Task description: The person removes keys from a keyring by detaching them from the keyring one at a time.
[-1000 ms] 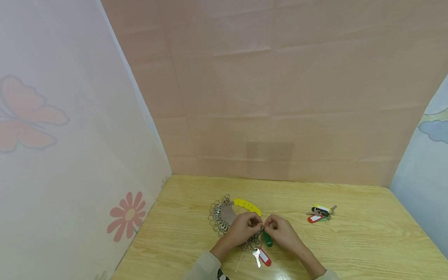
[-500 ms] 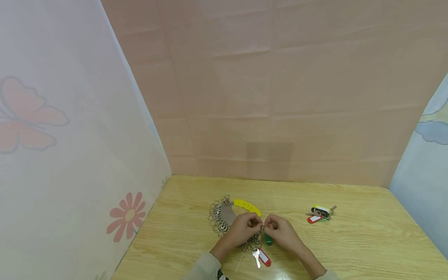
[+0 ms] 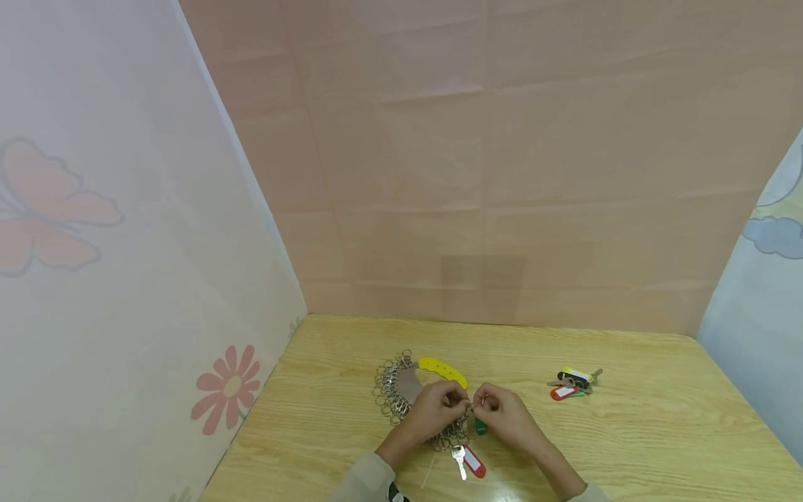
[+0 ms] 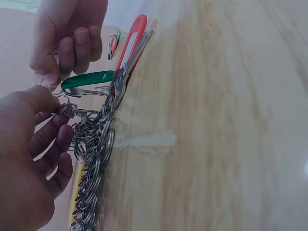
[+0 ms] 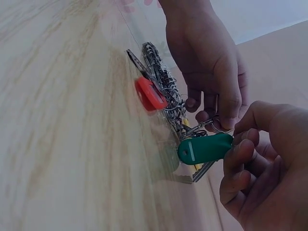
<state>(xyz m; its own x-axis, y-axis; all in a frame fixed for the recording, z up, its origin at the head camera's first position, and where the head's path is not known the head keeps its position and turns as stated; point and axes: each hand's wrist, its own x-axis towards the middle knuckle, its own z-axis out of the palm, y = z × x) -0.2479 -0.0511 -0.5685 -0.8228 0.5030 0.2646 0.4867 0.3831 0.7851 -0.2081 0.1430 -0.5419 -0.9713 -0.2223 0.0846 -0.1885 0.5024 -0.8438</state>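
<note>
My left hand [image 3: 434,413] pinches a small metal split ring [image 4: 61,107], which hangs from a clasp on the ring-edged holder. This holder has a grey plate [image 3: 409,383], a yellow grip [image 3: 442,371] and many metal rings along its curved rim. Fingertip to fingertip with it, my right hand [image 3: 509,420] pinches the ring end of a green key tag [image 5: 206,149]. A key [image 4: 86,92] lies alongside that tag in the left wrist view. Whether the two rings are linked cannot be made out. A red key tag [image 3: 475,461] and a silver key [image 3: 460,460] hang at the holder's near edge.
Right of the hands, a small pile of keys and tags [image 3: 574,381] in yellow, black, red and green lies on the wooden table [image 3: 659,432]. A thin pale strip [image 3: 429,470] lies near the holder. A patterned wall [image 3: 238,293] borders the table's left side.
The green tag has shifted slightly upward and tucked further under my right hand, so less of it shows. Both hands stay nearly in place; the holder and the pile have not moved.
</note>
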